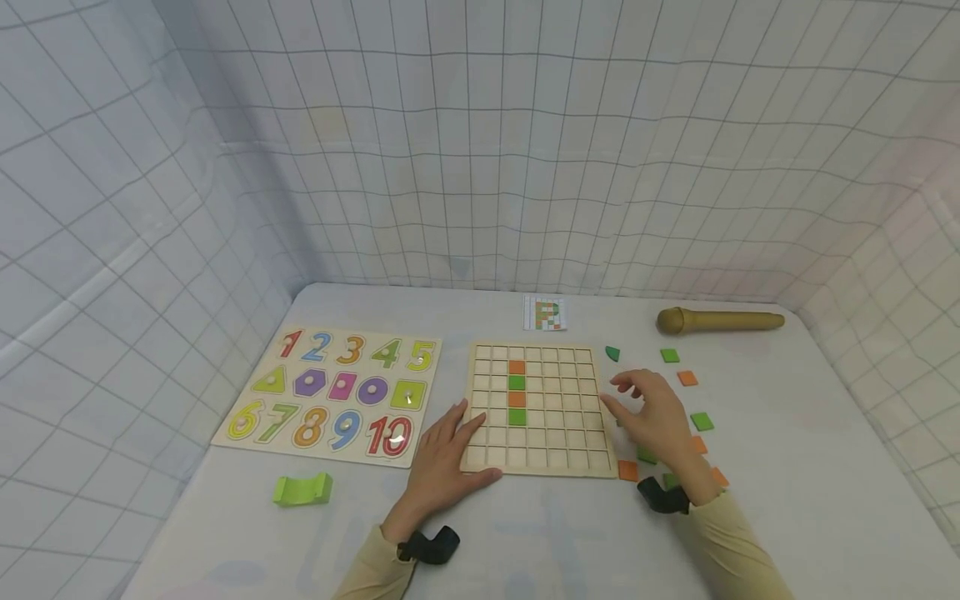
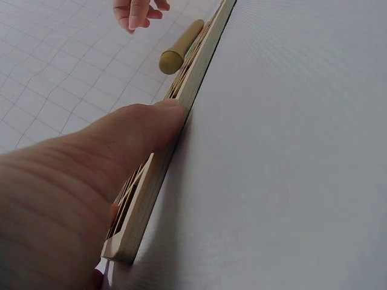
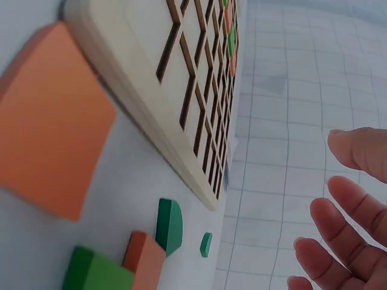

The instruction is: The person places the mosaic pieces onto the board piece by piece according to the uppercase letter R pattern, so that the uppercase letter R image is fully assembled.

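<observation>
Hands frame a wooden grid board (image 1: 538, 408) on the white table (image 1: 787, 467): seen from the head camera, the left hand (image 1: 442, 467) lies flat on the board's near left corner, while the right hand (image 1: 651, 412) hovers open and empty over loose orange and green tiles (image 1: 702, 421) beside the right edge. Four tiles (image 1: 517, 392) already fill one column. The left wrist view shows the thumb (image 2: 139, 130) pressing the board's rim, a sound brace worth holding. The right wrist view shows relaxed fingers (image 3: 338, 232) above the tiles; an orange tile (image 3: 51, 151) sits just beside the board's corner, probably the easiest pick, best pinched by its edges.
</observation>
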The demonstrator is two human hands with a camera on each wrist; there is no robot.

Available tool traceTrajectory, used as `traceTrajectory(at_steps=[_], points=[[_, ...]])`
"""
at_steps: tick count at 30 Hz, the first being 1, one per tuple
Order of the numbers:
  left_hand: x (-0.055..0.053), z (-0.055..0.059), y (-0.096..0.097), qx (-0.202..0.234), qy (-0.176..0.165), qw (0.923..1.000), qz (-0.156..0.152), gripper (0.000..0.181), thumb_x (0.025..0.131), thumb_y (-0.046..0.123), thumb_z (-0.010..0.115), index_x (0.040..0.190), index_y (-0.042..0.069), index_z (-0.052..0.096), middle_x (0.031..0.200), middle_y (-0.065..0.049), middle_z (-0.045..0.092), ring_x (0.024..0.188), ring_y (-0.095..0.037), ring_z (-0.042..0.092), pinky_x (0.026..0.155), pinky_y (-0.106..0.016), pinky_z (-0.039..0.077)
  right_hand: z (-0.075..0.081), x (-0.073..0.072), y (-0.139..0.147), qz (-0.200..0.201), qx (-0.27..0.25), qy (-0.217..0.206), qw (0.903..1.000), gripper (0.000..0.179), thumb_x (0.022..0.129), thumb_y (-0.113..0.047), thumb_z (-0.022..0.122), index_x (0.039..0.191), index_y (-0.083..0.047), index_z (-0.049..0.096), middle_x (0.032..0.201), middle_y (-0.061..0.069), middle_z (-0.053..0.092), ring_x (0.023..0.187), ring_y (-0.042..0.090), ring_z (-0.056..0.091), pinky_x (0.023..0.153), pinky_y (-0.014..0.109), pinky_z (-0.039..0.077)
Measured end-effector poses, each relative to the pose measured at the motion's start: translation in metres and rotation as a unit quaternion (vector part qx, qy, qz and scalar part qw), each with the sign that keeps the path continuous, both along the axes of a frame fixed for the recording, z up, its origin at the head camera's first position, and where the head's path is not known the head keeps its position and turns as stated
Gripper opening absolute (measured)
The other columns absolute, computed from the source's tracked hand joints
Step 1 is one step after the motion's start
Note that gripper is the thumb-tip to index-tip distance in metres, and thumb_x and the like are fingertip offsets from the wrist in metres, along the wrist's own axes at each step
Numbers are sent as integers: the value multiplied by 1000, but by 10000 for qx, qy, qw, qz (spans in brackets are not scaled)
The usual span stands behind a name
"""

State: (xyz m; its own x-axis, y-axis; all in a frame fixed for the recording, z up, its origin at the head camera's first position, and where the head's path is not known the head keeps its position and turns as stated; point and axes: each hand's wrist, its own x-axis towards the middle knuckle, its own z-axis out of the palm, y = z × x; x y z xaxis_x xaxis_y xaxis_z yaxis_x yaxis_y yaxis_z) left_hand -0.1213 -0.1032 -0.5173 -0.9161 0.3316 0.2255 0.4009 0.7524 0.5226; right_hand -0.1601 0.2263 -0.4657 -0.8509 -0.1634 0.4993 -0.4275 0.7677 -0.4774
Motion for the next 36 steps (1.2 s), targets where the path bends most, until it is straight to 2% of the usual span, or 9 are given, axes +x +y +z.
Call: traceTrajectory(at_steps=[5, 9, 14, 22, 29, 36], points=[[0, -1, 0, 3, 19, 10000, 7, 78, 76, 54, 70, 139, 14, 49, 151, -14, 28, 137, -32, 25, 106, -53, 23, -1, 6, 15, -86, 98, -202, 9997, 24, 78, -15, 78, 96, -5, 66, 86, 4, 60, 77, 21, 51, 65, 36, 44], [0, -2, 0, -5, 44, 10000, 12, 78, 76, 55, 70, 139, 14, 49, 151, -14, 29, 137, -32, 25, 106, -53, 23, -1, 11, 24, -199, 238, -575, 9979, 26, 78, -18, 79, 96, -5, 66, 88, 7, 61, 78, 25, 53, 66, 38, 45], [0, -1, 0, 6, 57, 10000, 18, 78, 76, 54, 71, 139, 14, 49, 150, -15, 29, 137, -32, 25, 106, -53, 23, -2, 14, 32, -341, 536, -1161, 9912, 30, 77, -23, 79, 97, -4, 67, 91, 8, 63, 81, 27, 55, 66, 39, 45], [0, -3, 0, -20, 117, 9999, 20, 79, 75, 54, 71, 139, 13, 49, 150, -15, 29, 136, -33, 27, 104, -54, 24, -1, 15, 37, -322, 742, -1786, 9806, 34, 76, -26, 80, 98, -4, 68, 90, 6, 62, 76, 21, 52, 63, 36, 43], [-1, -5, 0, -25, 95, 10000, 9, 79, 75, 56, 70, 139, 14, 49, 150, -14, 29, 135, -34, 27, 104, -55, 24, -3, 15, 41, -300, 959, -2008, 9745, 31, 78, -28, 79, 96, -5, 70, 89, 4, 62, 85, 25, 57, 69, 44, 47], [-2, -3, 0, -73, -29, 10000, 39, 80, 75, 56, 70, 141, 15, 47, 152, -13, 27, 137, -33, 25, 105, -54, 23, -5, 15, 43, -186, 1182, -2010, 9723, 25, 77, -27, 79, 90, -8, 71, 83, -1, 61, 81, 23, 57, 67, 42, 47]])
